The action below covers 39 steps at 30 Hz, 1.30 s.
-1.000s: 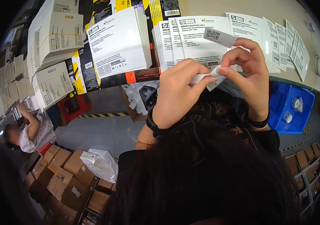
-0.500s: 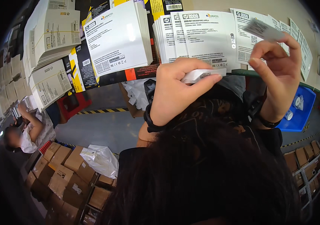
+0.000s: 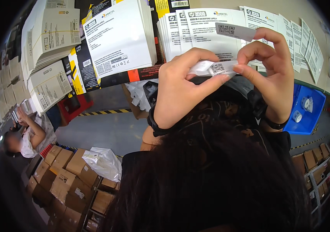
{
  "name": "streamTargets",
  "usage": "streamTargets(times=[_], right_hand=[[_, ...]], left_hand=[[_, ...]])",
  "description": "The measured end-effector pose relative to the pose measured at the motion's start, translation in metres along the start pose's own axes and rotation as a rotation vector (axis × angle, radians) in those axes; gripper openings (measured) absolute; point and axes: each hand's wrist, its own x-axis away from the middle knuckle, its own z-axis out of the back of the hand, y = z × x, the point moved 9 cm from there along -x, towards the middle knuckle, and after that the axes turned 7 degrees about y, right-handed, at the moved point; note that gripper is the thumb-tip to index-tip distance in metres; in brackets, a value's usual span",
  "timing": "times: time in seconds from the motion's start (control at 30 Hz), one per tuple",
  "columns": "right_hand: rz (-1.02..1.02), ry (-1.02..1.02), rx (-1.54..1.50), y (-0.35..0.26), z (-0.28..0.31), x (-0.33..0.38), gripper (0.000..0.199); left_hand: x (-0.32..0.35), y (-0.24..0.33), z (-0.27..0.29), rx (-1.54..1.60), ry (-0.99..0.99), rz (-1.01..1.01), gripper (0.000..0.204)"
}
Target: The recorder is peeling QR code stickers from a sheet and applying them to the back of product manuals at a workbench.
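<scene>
My left hand (image 3: 176,87) is closed round a white strip of QR-code labels (image 3: 218,69), its thumb lying along the lower edge. At the strip's right end, my right hand (image 3: 275,73) pinches it between thumb and a finger. Another QR-code label (image 3: 235,31) sticks out to the left from the raised index fingertip of that hand, apart from the strip. Just beyond both hands lie overlapping white printed sheets (image 3: 211,25), partly covered by my fingers and the label.
A tall stack of printed sheets (image 3: 114,36) stands left of my hands. Banded bundles of cards (image 3: 62,33) are farther left. More sheets (image 3: 307,50) fan out at right. A blue bin (image 3: 317,106) holds label rolls. A person (image 3: 37,133) works at far left; cardboard boxes (image 3: 70,181) are below.
My right hand has moved left and down to the strip and now pinches its end. The label at its index fingertip came along. The strip has turned, showing its QR code.
</scene>
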Motion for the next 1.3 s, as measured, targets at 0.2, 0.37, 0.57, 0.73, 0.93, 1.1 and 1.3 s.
streamTargets(times=[0.2, 0.37, 0.57, 0.73, 0.93, 1.1, 1.3], right_hand=[[0.02, 0.038, 0.109, -0.014, 0.02, 0.003, 0.053], [-0.016, 0.181, -0.074, -0.013, 0.041, 0.004, 0.052], [-0.114, 0.311, -0.168, 0.036, 0.045, -0.006, 0.053], [-0.177, 0.231, -0.099, 0.074, 0.023, -0.008, 0.055], [-0.201, 0.268, 0.003, 0.074, 0.026, -0.01, 0.059], [-0.202, 0.26, 0.04, 0.074, 0.021, -0.013, 0.06], [-0.199, 0.298, 0.065, 0.07, 0.018, -0.013, 0.062]], left_hand=[[0.002, 0.015, -0.002, -0.201, -0.086, -0.182, 0.032], [0.006, 0.016, 0.0, -0.125, -0.096, -0.129, 0.032], [0.004, 0.012, -0.007, -0.02, -0.168, -0.145, 0.021], [0.009, 0.003, -0.026, -0.02, -0.28, -0.234, 0.022], [0.012, -0.009, -0.03, -0.028, -0.288, -0.226, 0.024], [0.012, -0.011, -0.031, -0.056, -0.328, -0.204, 0.023], [0.012, -0.01, -0.033, -0.068, -0.348, -0.212, 0.023]])
